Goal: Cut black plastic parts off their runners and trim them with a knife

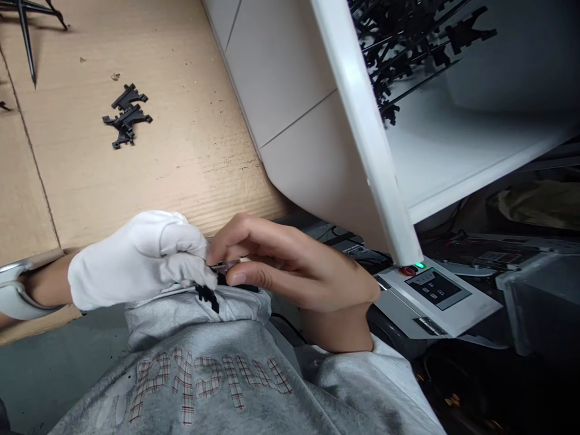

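My left hand [145, 257], in a white glove, is closed around a small black plastic part [208, 297], whose lower end sticks out below the fingers. Bare, my right hand [276, 260] pinches a slim knife-like blade [222, 266] between thumb and fingers. The blade's tip reaches the gloved fingertips, close to the black part; whether it touches the part is hidden. Both hands meet just above my lap, at the table's near edge. Farther up the cardboard-covered table [190, 163] lies a small pile of similar black plastic parts [127, 121].
A white bin [371, 157] stands at the right, with many black parts on thin rods [408, 54] inside. Below it is a machine control panel [437, 290] with a red button and a green light. A black spiky piece [27, 45] lies at the upper left.
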### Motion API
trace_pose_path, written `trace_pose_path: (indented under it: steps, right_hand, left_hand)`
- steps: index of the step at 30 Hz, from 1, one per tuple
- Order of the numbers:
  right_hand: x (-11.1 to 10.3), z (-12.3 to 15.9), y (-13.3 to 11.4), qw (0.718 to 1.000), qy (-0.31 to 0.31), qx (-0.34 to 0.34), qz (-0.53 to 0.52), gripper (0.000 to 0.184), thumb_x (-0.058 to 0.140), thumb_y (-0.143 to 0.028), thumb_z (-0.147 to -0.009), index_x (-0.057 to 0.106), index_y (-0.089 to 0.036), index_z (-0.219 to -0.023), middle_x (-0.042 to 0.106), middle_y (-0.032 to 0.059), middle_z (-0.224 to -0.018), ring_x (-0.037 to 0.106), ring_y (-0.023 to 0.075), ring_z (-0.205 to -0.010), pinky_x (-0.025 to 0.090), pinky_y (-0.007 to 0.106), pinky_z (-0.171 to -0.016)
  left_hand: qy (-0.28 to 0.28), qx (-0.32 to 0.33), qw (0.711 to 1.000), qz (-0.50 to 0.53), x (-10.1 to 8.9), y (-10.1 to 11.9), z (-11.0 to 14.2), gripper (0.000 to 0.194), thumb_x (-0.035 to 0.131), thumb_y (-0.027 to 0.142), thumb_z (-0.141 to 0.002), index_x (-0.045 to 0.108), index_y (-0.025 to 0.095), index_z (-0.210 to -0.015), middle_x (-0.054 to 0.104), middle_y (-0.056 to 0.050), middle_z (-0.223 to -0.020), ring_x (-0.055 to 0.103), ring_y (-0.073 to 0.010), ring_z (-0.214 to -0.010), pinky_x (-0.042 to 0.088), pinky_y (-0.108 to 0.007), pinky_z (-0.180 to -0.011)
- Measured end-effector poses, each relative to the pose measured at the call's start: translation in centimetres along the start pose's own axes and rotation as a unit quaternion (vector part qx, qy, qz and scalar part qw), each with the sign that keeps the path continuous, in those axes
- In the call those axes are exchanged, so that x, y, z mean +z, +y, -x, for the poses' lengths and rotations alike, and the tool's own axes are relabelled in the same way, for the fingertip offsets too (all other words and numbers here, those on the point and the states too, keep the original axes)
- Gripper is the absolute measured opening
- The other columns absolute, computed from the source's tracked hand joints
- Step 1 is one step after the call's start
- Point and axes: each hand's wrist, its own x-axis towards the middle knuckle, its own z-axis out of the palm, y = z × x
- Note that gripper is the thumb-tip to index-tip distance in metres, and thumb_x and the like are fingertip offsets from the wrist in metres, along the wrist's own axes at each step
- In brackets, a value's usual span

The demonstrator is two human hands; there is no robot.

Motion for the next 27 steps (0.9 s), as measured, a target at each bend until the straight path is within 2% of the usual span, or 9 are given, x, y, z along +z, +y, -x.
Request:
trace_pose_path:
  steps: [8,12,16,23,27]
  right_hand:
    - [0.1,-0.13,-0.18,1.0,-0.002,0.023,-0.003,0.014,0.055,-0.033,-0.117,0.06,-0.02,-0.115,0.052,-0.0037,-0.084,0.048,0.013,-0.073,0.046,0.026,-0.071]
    - [0.24,-0.13,-0.16,0.999,0.001,0.026,-0.021,0.022,0.057,-0.042,-0.116,0.058,-0.02,-0.117,0.047,-0.0061,-0.079,0.046,0.0127,-0.07,0.042,0.026,-0.066]
    - [0.52,-0.13,-0.23,0.999,0.005,0.018,-0.036,0.01,0.057,-0.028,-0.116,0.054,-0.02,-0.12,0.038,-0.0095,-0.076,0.04,0.0105,-0.065,0.037,0.024,-0.063]
    - [0.56,-0.2,-0.27,1.0,0.014,0.007,-0.015,0.006,0.058,-0.022,-0.114,0.054,-0.019,-0.117,0.043,-0.0081,-0.079,0.045,0.0097,-0.067,0.039,0.024,-0.065]
    - [0.32,-0.25,-0.3,0.999,0.009,0.023,-0.024,0.007,0.06,-0.025,-0.113,0.056,-0.02,-0.114,0.055,-0.0035,-0.085,0.053,0.012,-0.075,0.045,0.025,-0.07]
  left_hand:
    - [-0.013,0.021,0.998,-0.055,-0.01,-0.03,-0.13,0.042,0.057,0.03,-0.113,0.073,0.015,-0.077,0.069,0.0,-0.063,0.061,-0.0076,-0.057,0.051,-0.015,-0.06]
    - [-0.005,0.017,1.0,-0.012,-0.04,-0.03,-0.3,0.038,0.061,0.029,-0.112,0.069,0.016,-0.076,0.072,0.002,-0.066,0.063,-0.0061,-0.058,0.052,-0.012,-0.061]
    - [0.001,0.017,1.0,0.025,0.02,-0.21,-0.26,0.03,0.066,0.023,-0.109,0.067,0.017,-0.079,0.076,0.003,-0.072,0.066,-0.0041,-0.063,0.053,-0.009,-0.066]
    - [-0.008,-0.002,1.0,0.028,-0.05,-0.07,-0.08,0.035,0.065,0.025,-0.108,0.067,0.017,-0.075,0.073,0.002,-0.068,0.062,-0.0053,-0.059,0.052,-0.011,-0.062]
    - [-0.012,-0.018,1.0,-0.016,-0.07,0.0,-0.05,0.039,0.062,0.028,-0.109,0.07,0.017,-0.073,0.068,0.001,-0.065,0.059,-0.0081,-0.059,0.05,-0.016,-0.061]
